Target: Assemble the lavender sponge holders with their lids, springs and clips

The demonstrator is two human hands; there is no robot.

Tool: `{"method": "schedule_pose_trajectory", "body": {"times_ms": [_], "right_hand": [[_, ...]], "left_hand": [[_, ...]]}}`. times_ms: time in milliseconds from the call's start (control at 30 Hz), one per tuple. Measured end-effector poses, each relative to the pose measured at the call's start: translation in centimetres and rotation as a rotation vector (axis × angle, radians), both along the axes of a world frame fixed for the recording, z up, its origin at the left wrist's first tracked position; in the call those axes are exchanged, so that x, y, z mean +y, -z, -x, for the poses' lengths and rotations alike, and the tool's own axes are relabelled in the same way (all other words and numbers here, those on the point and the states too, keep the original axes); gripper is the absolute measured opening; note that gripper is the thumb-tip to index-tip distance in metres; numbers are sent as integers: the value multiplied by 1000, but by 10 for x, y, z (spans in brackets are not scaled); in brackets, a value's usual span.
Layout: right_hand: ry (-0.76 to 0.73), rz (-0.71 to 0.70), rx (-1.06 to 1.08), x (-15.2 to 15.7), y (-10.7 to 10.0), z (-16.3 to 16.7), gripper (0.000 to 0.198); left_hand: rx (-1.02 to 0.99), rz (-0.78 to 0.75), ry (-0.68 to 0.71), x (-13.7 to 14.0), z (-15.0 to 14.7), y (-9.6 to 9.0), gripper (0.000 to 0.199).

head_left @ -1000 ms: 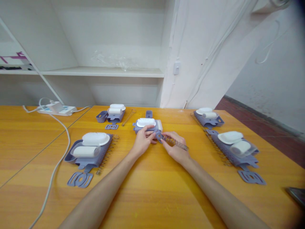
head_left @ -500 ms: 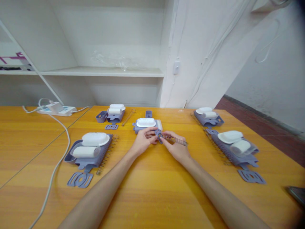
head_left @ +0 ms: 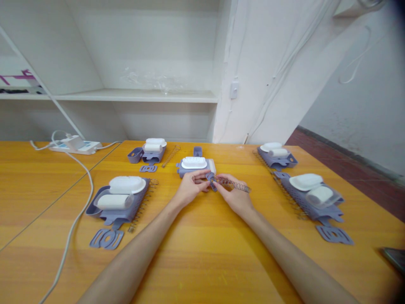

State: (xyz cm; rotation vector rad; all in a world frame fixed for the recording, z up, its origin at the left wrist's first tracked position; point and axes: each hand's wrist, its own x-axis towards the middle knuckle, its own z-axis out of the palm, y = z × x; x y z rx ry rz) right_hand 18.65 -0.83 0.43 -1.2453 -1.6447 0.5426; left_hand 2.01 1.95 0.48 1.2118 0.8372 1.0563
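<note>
Between my two hands is a small grey-purple slotted plastic plate [head_left: 211, 180], tilted up off the table. My left hand [head_left: 192, 185] pinches it from the left with thumb and fingers. My right hand [head_left: 236, 197] is closed at the plate's right side, with a long metal coil spring [head_left: 236, 184] in its fingers. The spring runs from the plate out to the right over the hand. Whether its end is hooked into the plate is too small to tell. Just beyond my hands lies a grey-purple plastic holder with a white oval piece [head_left: 194, 162] on top.
Similar part sets lie around: a near-left holder [head_left: 139, 200], a slotted plate [head_left: 106, 239], a far-left set [head_left: 153, 157], a near-right holder [head_left: 291, 185] and a far-right set [head_left: 275, 156]. A white cable [head_left: 74, 223] crosses the left side from a power strip [head_left: 77, 146].
Both hands stay in nearly the same place. The slotted plate and the spring have shifted very slightly between the fingers.
</note>
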Motion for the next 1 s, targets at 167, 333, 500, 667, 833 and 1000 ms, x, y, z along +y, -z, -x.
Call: {"method": "schedule_pose_trajectory", "body": {"times_ms": [167, 333, 500, 667, 833, 1000], "right_hand": [[-10, 17, 17, 0, 1, 0, 20], [10, 31, 14, 2, 4, -1, 22], [-2, 7, 44, 2, 4, -1, 22], [-32, 30, 48, 0, 2, 1, 21], [-56, 54, 52, 2, 2, 2, 21], [-111, 30, -8, 3, 3, 2, 20]], "left_hand": [[7, -6, -1, 1, 0, 1, 58], [9, -19, 11, 1, 0, 1, 58], [-12, -11, 33, 1, 0, 0, 60], [-6, -32, 30, 1, 0, -1, 57], [34, -66, 14, 1, -1, 0, 54], [96, -113, -2, 1, -1, -1, 52]]}}
